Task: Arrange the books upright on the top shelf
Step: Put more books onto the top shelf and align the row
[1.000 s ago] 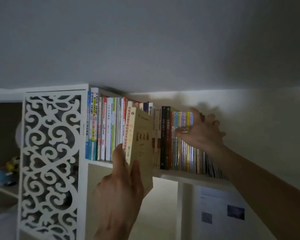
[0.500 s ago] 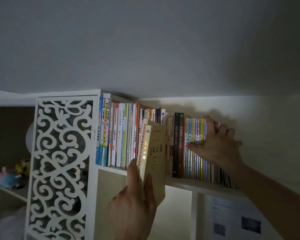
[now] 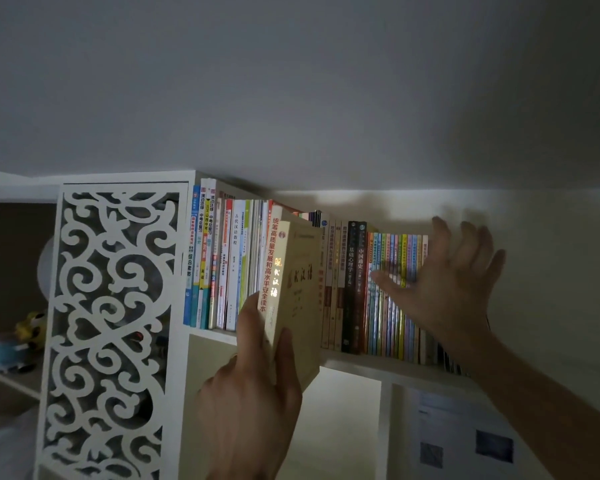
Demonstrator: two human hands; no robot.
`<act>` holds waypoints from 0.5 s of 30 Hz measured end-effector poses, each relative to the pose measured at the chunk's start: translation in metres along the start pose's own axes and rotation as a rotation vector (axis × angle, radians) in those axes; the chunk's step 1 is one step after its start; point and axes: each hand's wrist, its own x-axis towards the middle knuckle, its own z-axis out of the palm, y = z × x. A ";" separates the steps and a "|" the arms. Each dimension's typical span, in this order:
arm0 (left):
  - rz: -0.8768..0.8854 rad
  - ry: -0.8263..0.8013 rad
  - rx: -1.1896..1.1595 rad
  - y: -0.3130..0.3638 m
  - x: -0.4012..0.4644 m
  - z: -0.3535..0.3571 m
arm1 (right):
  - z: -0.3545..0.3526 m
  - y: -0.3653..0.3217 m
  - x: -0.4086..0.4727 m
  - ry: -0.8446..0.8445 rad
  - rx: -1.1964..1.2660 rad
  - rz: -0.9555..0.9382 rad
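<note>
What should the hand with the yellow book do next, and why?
Probably slide the pale yellow paperback book up and straight into the row. The left hand grips its lower end, and that end hangs below the white top shelf board. The right hand is spread against the thin colourful books, seemingly holding them aside.

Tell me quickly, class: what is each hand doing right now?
Left hand: closed in a grip on the cream-yellow paperback book.
Right hand: open, fingers spread, holding nothing, in front of the row of thin colourful book spines.
</note>
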 end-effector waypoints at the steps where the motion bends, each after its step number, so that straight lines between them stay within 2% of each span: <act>1: 0.002 0.002 0.002 0.000 0.000 0.001 | 0.003 -0.007 -0.017 0.050 0.023 -0.037; 3: 0.001 -0.012 0.000 -0.001 0.000 0.002 | 0.012 -0.021 -0.049 0.057 0.029 -0.150; 5: 0.006 -0.031 -0.005 -0.002 0.000 0.002 | 0.019 -0.026 -0.061 0.081 0.033 -0.152; 9: 0.013 -0.036 -0.001 -0.006 -0.002 0.006 | 0.019 -0.025 -0.053 0.154 0.067 0.161; 15: -0.008 -0.060 -0.004 -0.008 -0.002 0.010 | 0.058 -0.063 -0.064 -0.103 0.008 0.037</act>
